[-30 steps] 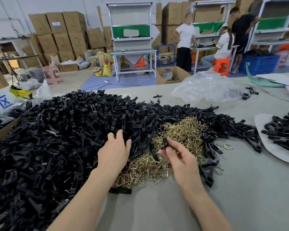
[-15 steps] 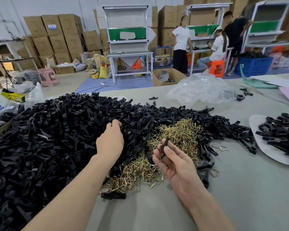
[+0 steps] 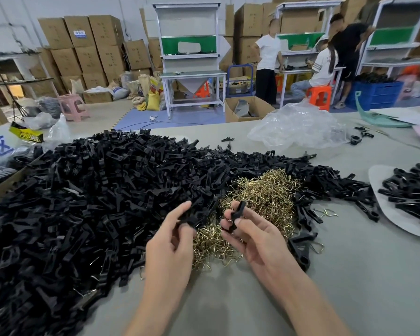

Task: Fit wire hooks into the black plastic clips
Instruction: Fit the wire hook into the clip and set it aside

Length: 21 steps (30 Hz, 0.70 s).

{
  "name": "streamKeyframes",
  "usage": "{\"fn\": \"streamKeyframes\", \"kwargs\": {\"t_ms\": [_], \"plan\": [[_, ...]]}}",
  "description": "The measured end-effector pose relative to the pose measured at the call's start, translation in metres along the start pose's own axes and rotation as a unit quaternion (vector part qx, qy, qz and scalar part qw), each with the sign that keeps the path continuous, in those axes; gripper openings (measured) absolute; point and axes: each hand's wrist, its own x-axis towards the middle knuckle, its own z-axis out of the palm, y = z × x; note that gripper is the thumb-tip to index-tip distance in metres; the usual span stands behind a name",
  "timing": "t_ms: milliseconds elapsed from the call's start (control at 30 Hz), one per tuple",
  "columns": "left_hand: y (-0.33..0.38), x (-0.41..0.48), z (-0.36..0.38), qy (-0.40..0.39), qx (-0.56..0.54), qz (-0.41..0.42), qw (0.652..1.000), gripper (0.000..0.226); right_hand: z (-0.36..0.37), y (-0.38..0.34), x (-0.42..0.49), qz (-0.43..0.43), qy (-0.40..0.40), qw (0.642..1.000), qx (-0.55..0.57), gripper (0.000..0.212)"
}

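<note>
Picking seems the step: left hand (image 3: 177, 232) pinches a clip (image 3: 192, 218), right hand (image 3: 251, 235) grips a second clip (image 3: 237, 212); next needs one of the hooks (image 3: 264, 195).

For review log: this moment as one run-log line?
left hand: pinches black clip | right hand: pinches second clip | hook pile: beneath hands

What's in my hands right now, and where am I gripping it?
The left hand pinches a black clip; where on it is hidden. The right hand pinches a second black clip by its lower part, top end free.
</note>
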Motion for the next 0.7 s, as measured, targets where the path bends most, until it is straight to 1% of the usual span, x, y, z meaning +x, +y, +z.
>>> {"fn": "streamKeyframes", "kwargs": {"t_ms": [100,233,333,433,500,567,700], "plan": [[0.0036,-0.0044,0.0052,-0.029,-0.034,-0.005,0.999,0.041,-0.0005,0.0034,-0.0025,-0.002,-0.011,0.999,-0.032,0.035],[0.0059,-0.0085,0.0049,-0.079,-0.057,-0.014,0.995,0.028,-0.0012,0.0048,-0.0027,-0.016,-0.014,0.999,-0.050,0.035],[0.0080,-0.0101,0.0020,-0.075,-0.065,-0.005,0.995,0.032,0.0003,0.0056,-0.0047,-0.036,-0.025,0.995,-0.085,0.035],[0.0075,-0.0086,0.0009,-0.056,-0.045,0.006,0.997,0.038,0.0032,0.0063,-0.0059,-0.071,-0.031,0.990,-0.122,0.034],[0.0063,-0.0071,0.0007,-0.049,-0.043,0.006,0.998,0.034,0.0031,0.0064,-0.0055,-0.091,-0.028,0.986,-0.135,0.034],[0.0063,-0.0066,0.0002,-0.060,-0.062,-0.004,0.996,0.028,0.0029,0.0067,-0.0058,-0.099,-0.031,0.983,-0.152,0.034],[0.0063,-0.0056,0.0007,-0.113,-0.079,-0.019,0.990,0.021,0.0034,0.0082,-0.0080,-0.100,-0.057,0.975,-0.191,0.036]]}}
